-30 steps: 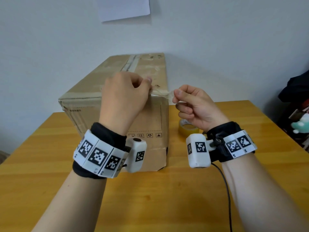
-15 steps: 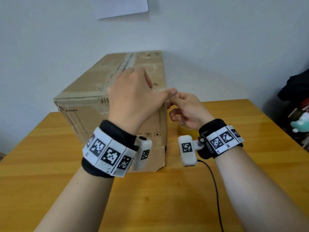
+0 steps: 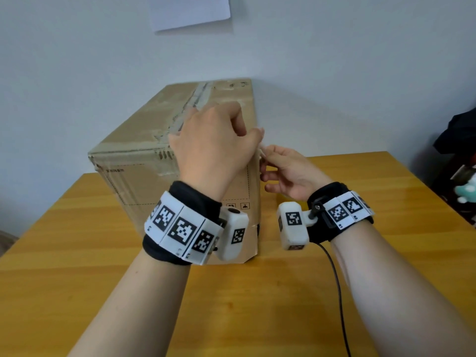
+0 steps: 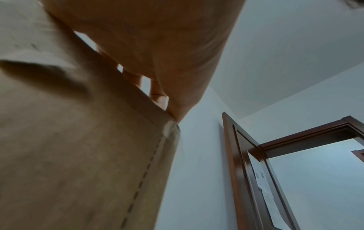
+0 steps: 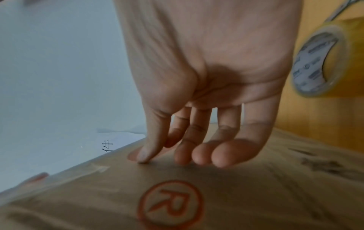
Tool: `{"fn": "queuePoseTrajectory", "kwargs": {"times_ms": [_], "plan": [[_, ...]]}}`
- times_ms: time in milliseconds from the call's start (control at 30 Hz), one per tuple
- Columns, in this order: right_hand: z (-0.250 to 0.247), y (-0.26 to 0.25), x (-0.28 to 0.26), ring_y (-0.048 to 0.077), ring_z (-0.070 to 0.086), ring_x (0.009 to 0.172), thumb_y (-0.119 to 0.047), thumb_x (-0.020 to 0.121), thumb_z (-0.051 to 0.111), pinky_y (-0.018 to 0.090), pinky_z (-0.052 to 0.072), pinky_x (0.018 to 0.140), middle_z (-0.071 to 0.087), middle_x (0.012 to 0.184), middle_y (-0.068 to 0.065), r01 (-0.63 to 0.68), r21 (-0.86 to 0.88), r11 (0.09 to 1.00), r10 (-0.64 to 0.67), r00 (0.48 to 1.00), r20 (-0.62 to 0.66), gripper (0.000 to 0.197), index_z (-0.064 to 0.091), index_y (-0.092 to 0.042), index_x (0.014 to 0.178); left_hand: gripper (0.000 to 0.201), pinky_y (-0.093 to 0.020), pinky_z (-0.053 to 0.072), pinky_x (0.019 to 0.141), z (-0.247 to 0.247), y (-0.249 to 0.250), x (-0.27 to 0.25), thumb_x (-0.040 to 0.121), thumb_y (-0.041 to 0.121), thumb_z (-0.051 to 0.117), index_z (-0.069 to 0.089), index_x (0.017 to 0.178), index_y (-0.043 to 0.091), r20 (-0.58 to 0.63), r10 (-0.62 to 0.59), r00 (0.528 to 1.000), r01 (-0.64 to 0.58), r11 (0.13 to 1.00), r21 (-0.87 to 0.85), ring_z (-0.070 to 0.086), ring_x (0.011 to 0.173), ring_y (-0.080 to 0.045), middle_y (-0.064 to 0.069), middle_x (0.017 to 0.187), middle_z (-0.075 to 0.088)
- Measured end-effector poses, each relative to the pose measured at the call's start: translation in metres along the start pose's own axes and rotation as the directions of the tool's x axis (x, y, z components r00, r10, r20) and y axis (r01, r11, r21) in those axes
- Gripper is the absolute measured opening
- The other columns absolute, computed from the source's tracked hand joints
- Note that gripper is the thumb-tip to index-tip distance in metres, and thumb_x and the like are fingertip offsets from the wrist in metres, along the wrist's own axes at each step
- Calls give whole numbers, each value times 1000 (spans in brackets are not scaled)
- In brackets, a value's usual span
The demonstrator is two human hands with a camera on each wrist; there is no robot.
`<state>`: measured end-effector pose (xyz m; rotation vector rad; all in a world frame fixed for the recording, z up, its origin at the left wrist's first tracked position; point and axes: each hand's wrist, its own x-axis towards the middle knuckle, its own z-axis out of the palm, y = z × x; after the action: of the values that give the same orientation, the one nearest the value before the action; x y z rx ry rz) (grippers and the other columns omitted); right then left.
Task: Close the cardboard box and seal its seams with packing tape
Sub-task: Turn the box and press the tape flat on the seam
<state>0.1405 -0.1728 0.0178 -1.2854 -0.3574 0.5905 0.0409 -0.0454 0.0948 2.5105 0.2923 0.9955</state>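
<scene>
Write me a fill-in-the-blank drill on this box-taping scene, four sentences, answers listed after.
1. The cardboard box stands on a ____ table.
2. The tape roll lies on the table on the ____ side of the box.
3. The left hand and right hand meet at the box's top ____ corner.
4. A printed letter ____ in a red circle shows on the box in the right wrist view.

Answers: wooden; right; right; R

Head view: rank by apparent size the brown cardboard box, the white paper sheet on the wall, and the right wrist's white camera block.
1. Brown cardboard box, clearly the largest.
2. White paper sheet, cut off by the frame's top edge.
3. White camera block, smallest, though it sits nearest the camera.
</scene>
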Motion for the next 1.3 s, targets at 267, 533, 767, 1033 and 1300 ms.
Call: {"fn": "queuePoseTrajectory", "kwargs": {"times_ms": [267, 533, 767, 1033, 1300], "plan": [[9, -2, -1, 11, 51, 55, -67, 52, 72, 28, 46, 47, 53, 70, -5, 92, -70, 993, -91, 996, 24, 64, 57, -17, 90, 34, -50, 53, 81, 3, -2, 0, 78, 51, 59, 47, 61, 25, -32, 2, 999, -1, 999, 32, 59, 82, -22, 10, 68, 55], [-8, 19, -4, 13, 58, 60, -64, 61, 68, 30, 51, 50, 58, 88, 3, 14, -203, 979, -31, 996, -79, 62, 56, -15, 97, 36, -53, 52, 80, 4, -3, 0, 81, 52, 58, 44, 59, 26, -31, 14, 999, -13, 999, 30, 59, 84, -24, 10, 68, 54], [10, 1, 1, 11, 52, 61, -83, 26, 79, 29, 48, 50, 55, 80, -4, 122, -162, 979, -122, 992, 7, 97, 57, -19, 95, 35, -52, 52, 80, 5, -2, -1, 81, 50, 59, 45, 61, 25, -34, 7, 999, -6, 999, 32, 58, 87, -24, 10, 69, 53], [6, 9, -5, 15, 58, 70, -69, 59, 67, 32, 54, 59, 59, 93, 3, 70, -203, 977, -78, 996, -33, 68, 60, -16, 101, 38, -50, 51, 79, 6, -1, -3, 84, 50, 58, 41, 61, 25, -50, 29, 998, -26, 998, 63, 56, 84, -23, 9, 70, 51], [8, 17, -7, 23, 60, 82, -75, 48, 71, 37, 55, 68, 62, 101, 6, 21, -268, 963, -36, 998, -51, 84, 57, -15, 105, 38, -50, 52, 79, 6, -2, -3, 83, 49, 58, 41, 60, 24, -56, 32, 998, -29, 998, 58, 57, 85, -23, 10, 70, 51]]}}
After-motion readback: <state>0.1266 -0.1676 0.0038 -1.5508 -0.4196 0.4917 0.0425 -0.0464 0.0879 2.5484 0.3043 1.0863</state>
